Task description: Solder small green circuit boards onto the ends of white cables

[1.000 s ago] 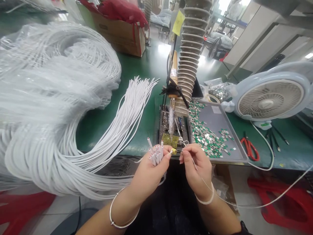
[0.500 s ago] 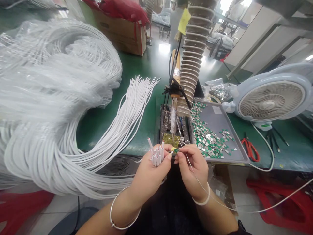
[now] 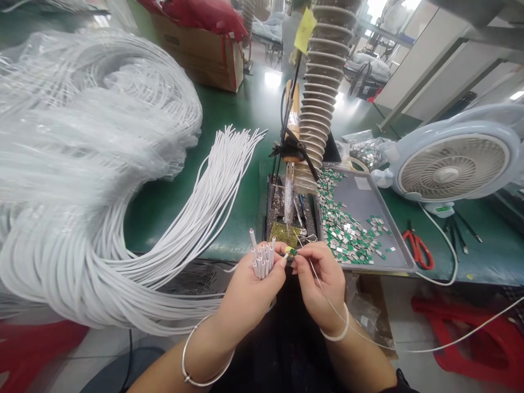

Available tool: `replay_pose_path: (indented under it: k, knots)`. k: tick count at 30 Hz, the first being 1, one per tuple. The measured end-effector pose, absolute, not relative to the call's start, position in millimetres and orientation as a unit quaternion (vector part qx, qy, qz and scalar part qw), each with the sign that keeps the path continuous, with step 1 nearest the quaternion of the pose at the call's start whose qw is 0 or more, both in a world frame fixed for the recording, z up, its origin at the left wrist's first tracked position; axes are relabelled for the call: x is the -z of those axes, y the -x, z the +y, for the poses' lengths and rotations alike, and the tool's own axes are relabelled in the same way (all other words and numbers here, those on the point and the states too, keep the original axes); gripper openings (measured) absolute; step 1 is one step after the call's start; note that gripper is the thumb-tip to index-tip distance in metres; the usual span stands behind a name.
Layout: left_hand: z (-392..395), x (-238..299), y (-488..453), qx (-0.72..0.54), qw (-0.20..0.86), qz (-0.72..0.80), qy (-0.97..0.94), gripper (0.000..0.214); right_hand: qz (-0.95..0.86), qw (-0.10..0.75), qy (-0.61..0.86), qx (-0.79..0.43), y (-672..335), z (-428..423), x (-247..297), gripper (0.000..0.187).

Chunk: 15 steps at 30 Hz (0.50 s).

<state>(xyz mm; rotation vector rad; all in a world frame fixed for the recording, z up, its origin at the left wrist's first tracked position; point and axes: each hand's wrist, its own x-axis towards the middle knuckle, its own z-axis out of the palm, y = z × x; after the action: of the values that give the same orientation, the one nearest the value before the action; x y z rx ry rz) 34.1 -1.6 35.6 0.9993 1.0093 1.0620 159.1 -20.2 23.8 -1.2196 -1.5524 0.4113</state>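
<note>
On the green bench [image 3: 249, 218], my left hand [image 3: 249, 289] is clamping white cable ends [image 3: 262, 261] upright, keeping them bunched, while my right hand [image 3: 321, 286] is pinching a thin wire [image 3: 368, 341] close to the small green tab [image 3: 291, 251] between my hands.

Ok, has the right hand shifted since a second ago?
Yes, the right hand has moved left, away from the metal tray and toward the left hand.

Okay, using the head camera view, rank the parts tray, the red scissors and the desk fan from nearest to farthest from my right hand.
1. Metal tray of green-and-silver parts: just ahead of and to the right of the right hand.
2. Red-handled scissors: on the green bench, right of the tray.
3. Desk fan: farther right, behind the scissors.
</note>
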Motion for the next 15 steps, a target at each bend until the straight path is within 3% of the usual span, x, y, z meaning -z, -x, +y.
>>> replay_pose_path:
  k: [7,12,15]
  knots:
    - [1,-34,-32,-0.453,0.618,0.477,-0.429,0.005,-0.661,0.559,0.496,-0.073,-163,-21,-19,0.023]
    - [6,-35,-32,-0.456,0.609,0.487,-0.428,0.008,-0.631,0.611,0.469,-0.091,-166,-26,-3,0.042]
    - [8,-37,-33,-0.460,0.614,0.483,-0.423,0.008,-0.662,0.593,0.452,-0.078,-168,-26,-3,0.040]
